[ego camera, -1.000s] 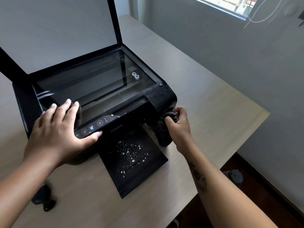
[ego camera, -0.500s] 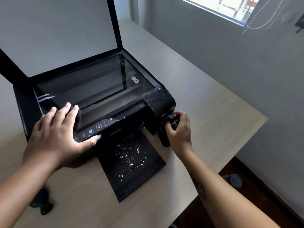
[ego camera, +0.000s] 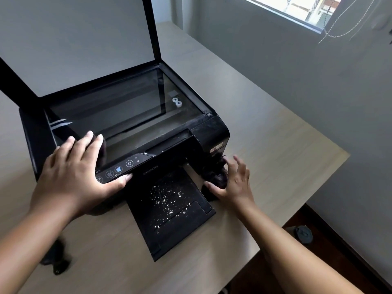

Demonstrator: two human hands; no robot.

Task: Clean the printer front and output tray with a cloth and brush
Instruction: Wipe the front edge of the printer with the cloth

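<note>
Since half a second ago the right hand (ego camera: 234, 183) has let go of the black cloth (ego camera: 213, 171). Its fingers (ego camera: 239, 164) now spread straight, and only the thumb touches the bundle. The cloth lies on the worktop (ego camera: 265, 145) against the right front corner of the printer (ego camera: 212, 132), right of centre in the frame. Left hand (ego camera: 76, 172) stays flat on the control panel (ego camera: 118, 168), fingers straight over the edge of the scanner glass, thumb along the panel's front. Output tray (ego camera: 180, 230) juts toward the lower middle and holds scattered white crumbs (ego camera: 167, 200). Two small white rings (ego camera: 177, 102) show at the glass. At lower left lies a blurred dark object (ego camera: 55, 259).
</note>
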